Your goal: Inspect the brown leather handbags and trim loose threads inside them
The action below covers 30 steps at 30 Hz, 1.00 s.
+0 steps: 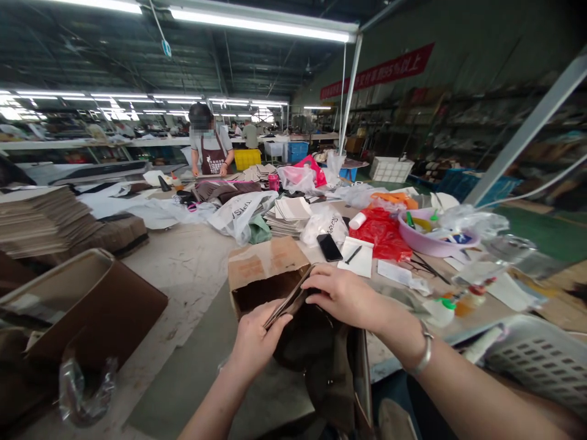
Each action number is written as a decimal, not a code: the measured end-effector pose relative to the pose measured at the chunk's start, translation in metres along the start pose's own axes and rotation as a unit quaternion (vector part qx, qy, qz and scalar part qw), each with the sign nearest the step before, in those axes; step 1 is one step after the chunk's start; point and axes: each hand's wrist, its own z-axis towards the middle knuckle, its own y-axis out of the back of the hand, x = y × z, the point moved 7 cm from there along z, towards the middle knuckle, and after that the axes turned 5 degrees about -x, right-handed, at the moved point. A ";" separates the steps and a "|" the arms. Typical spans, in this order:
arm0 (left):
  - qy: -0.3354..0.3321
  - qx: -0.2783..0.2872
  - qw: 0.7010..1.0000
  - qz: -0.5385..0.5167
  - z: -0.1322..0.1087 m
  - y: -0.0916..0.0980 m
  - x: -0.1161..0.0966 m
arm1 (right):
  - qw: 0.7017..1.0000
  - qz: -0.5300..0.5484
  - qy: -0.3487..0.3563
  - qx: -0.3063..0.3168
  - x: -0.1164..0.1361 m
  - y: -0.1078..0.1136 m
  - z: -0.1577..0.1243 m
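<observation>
My left hand (257, 339) is closed on the near end of a thin, dark brown folded piece (290, 304), thumb on one side and fingers on the other. At its far end my right hand (342, 294) pinches the same piece with bent fingers. Whether it is leather or fabric I cannot tell. Just behind and below lies an open cardboard box (268, 260), its inside in shadow. Dark brown material (330, 373) hangs below my hands towards my lap, partly hidden by my right arm.
On the table stand an open brown box (101, 311), stacked panels (41, 220), a phone (330, 248), a pen on a white pad (362, 260), a red bag (380, 232) and a pink basin (440, 241). A basket (541, 354) is at right. A co-worker (211, 143) works opposite.
</observation>
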 end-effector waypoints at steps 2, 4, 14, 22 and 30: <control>-0.009 -0.003 1.000 0.001 0.000 0.000 0.000 | 0.998 -0.048 0.003 0.030 -0.006 -0.011 0.007; -0.012 -0.001 1.000 -0.001 0.000 0.000 0.001 | 0.995 -0.087 0.008 0.044 -0.010 -0.017 0.009; -0.005 0.000 1.000 0.008 0.000 -0.001 0.004 | 0.993 -0.100 0.044 0.031 -0.012 -0.013 0.009; -0.024 -0.019 0.999 0.035 0.002 0.001 0.002 | 0.992 -0.108 0.069 0.019 -0.013 -0.012 -0.001; 0.003 -0.030 0.998 0.054 0.000 0.003 0.010 | 0.993 -0.103 0.045 0.041 -0.020 -0.006 -0.004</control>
